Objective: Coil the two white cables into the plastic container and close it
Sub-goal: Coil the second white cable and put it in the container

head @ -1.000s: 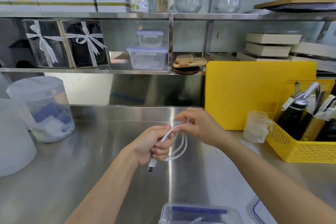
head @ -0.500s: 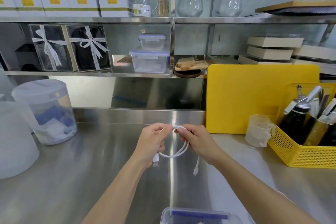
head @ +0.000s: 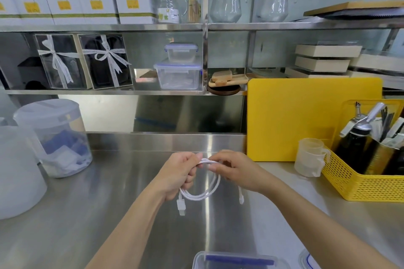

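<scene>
A white cable [head: 202, 194] hangs in loops between my two hands above the steel counter. My left hand [head: 178, 173] grips the left side of the coil, and a USB plug dangles below it. My right hand [head: 235, 169] pinches the coil's top from the right, with the small plug end hanging under it. The clear plastic container [head: 235, 261] with a blue clip sits at the bottom edge, partly cut off. Its lid [head: 306, 261] shows as a corner at the bottom right. A second cable is not visible.
A yellow cutting board [head: 306, 120] leans on the back wall at the right. A yellow basket [head: 367, 183] with bottles and a clear measuring cup [head: 310, 157] stand beside it. Translucent tubs [head: 54, 137] occupy the counter's left. Shelves above hold boxes, containers and glass jugs.
The hands drew together at the top of the coil. The small plug end came free and now hangs under my right hand; the loops hang lower.
</scene>
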### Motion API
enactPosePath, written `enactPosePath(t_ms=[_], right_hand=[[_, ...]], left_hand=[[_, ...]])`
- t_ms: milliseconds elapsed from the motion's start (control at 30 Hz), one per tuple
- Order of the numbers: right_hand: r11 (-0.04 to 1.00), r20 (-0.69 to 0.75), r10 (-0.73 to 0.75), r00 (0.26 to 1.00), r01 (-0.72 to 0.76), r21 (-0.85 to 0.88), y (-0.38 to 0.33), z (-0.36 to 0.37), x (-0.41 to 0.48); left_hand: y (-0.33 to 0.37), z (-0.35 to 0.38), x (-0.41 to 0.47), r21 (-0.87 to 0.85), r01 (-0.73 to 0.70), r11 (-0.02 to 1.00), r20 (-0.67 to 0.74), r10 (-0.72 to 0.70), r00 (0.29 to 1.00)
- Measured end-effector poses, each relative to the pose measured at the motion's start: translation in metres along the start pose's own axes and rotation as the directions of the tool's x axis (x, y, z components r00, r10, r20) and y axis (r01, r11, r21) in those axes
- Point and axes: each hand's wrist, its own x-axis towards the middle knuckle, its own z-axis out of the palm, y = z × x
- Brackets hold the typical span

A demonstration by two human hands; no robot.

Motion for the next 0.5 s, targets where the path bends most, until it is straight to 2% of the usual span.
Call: enactPosePath(t_ms=[100,233,300,367,400,500], right_hand=[[0.993,-0.013,0.119,0.993,-0.119,-0.014,0.006,-0.010,-0.005],[0.971,0.067,0.236,0.970,-0.237,0.018,0.004,-0.017,-0.010],[0.940,0.011,0.240,0.971,-0.235,0.247,0.002,-0.016,-0.012],[0.837,-0.048,0.234,0.971,-0.176,0.518,-0.002,-0.017,-0.012],[0.788,-0.072,0.224,0.972,-0.136,0.601,-0.004,-0.016,-0.012],[0.746,-0.149,0.203,0.968,-0.054,0.664,-0.005,-0.010,-0.010]], left_hand=[[-0.001,-0.005,0.004,0.010,-0.014,1.000,-0.153,0.015,0.988],[-0.008,0.000,0.008,0.136,-0.026,0.990,-0.247,0.059,0.967],[-0.013,0.004,0.009,0.137,-0.021,0.990,-0.266,0.057,0.962],[-0.016,0.009,0.011,0.059,-0.010,0.998,-0.255,0.025,0.967],[-0.017,0.013,0.011,0.013,-0.003,1.000,-0.243,0.006,0.970],[-0.017,0.023,0.010,-0.133,0.032,0.991,-0.194,-0.058,0.979]])
